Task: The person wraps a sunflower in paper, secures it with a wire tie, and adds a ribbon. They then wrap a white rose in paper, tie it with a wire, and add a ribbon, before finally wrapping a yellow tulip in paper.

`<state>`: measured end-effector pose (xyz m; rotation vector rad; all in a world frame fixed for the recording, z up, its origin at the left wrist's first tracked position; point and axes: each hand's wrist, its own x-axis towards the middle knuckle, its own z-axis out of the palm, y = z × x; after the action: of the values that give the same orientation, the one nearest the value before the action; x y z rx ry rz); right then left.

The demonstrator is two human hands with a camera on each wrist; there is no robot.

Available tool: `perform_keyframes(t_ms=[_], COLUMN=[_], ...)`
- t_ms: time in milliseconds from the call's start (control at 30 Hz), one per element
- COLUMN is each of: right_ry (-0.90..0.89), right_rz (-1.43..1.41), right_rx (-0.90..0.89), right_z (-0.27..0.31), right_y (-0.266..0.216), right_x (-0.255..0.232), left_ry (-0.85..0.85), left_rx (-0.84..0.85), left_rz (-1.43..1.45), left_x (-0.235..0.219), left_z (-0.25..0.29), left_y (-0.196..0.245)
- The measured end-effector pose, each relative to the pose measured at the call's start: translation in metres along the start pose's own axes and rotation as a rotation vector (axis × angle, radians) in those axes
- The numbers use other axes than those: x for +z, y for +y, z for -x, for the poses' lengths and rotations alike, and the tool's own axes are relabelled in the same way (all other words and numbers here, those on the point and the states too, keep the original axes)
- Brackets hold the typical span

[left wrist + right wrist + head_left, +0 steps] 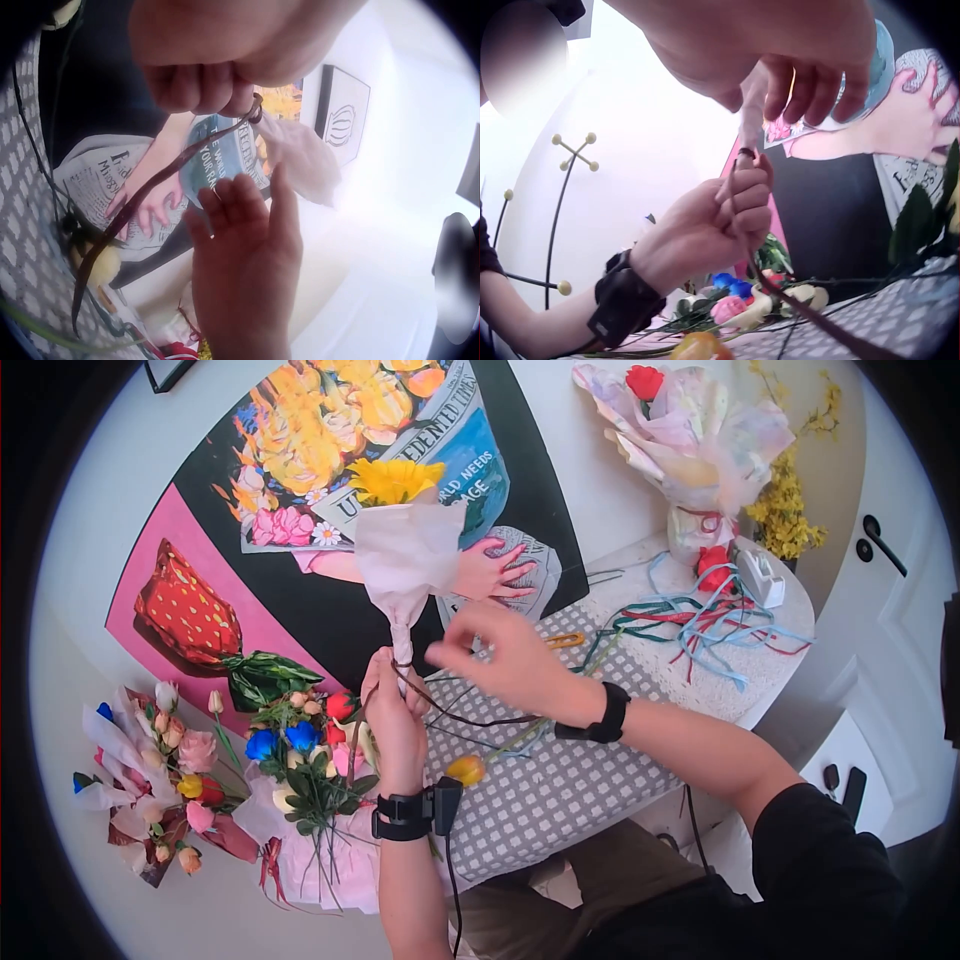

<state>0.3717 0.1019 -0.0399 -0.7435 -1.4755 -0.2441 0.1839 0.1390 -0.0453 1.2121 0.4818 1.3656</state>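
My left hand point(393, 710) grips the stem end of a single yellow daisy-like flower point(395, 482) wrapped in white paper point(412, 555), holding it upright. A thin dark brown ribbon point(460, 717) loops round the gathered paper just above that fist. Its long tail hangs down over the table, and the left wrist view shows the ribbon point(142, 193) slanting away from the fist. My right hand point(510, 665) hovers just right of the wrapped stem, fingers loosely bent and holding nothing. In the right wrist view its fingers point(802, 94) hang over the paper neck.
A grey checked cloth point(540, 800) covers the table, with a yellow-orange tulip point(466, 769) on it. Loose ribbons point(700, 625) lie in a tangle at the right, below a wrapped bouquet point(690, 450). More flowers point(300, 745) crowd the left. A large painted board point(400, 600) stands behind.
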Motion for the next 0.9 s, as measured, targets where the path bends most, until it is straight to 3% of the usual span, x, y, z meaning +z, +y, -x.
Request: perform_keyframes(t_ms=[67,100,300,533,633,700,733,800,900], right_ry=[-0.443,-0.437,-0.361,-0.355,-0.319,-0.33,-0.331,-0.312,-0.402], right_rz=[-0.369,-0.366,-0.489,-0.444,-0.432,-0.541,-0.542,-0.778,-0.811], right_rx=[0.444,0.448,0.489,0.398,0.389,0.59,0.59,0.776,0.884], right_z=[0.009,0.014,0.019,0.021,0.022,0.021,0.022,0.024,0.021], right_y=[-0.025,-0.028,-0.031,-0.029,-0.027,-0.028,-0.026,-0.019,-0.014], right_x=[0.003,0.006,0.014,0.015,0.017,0.015,0.016,0.018,0.013], left_ry=[0.083,0.17,0.231,0.19,0.188,0.123,0.124,0.097,0.009], left_rx=[0.061,0.122,0.116,0.133,0.067,0.053,0.053,0.044,-0.021], left_rz=[-0.12,-0.239,-0.283,-0.337,-0.288,-0.252,-0.252,-0.154,-0.041], left_x=[0.005,0.008,0.018,0.017,0.017,0.014,0.013,0.013,0.008], left_z=[0.0,0.0,0.005,0.006,0.007,0.007,0.007,0.007,0.006], left_y=[-0.004,-0.007,-0.003,-0.002,0.001,0.001,0.002,0.003,0.002])
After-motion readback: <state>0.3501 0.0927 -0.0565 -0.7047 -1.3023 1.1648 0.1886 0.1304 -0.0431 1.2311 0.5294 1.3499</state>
